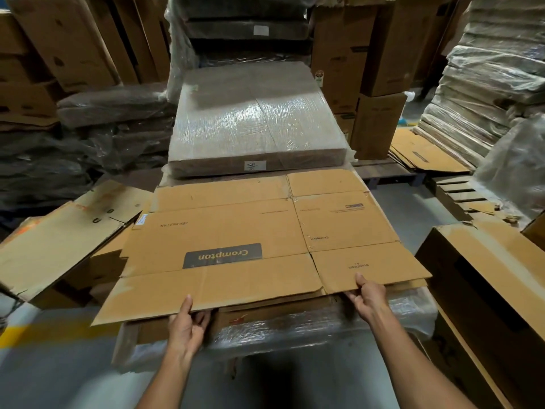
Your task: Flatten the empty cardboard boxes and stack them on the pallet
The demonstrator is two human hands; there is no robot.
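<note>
The left hand [188,323] pinches the near edge of the flattened box [236,231], thumb on top and fingers curled beneath. The right hand [368,296] grips the near right flap the same way. The box lies flat on a plastic-wrapped stack [295,329], its long axis running left to right and its "Crompton" print upside down from here. The near edge overhangs the stack. Whatever carries the stack is hidden, perhaps a pallet. Loose cardboard [59,240] crowds the left side; an upright box [486,276] stands near right, with bare floor [413,208] between it and the stack. Just beyond lies a wrapped bundle [256,119], its far end in shadow.
</note>
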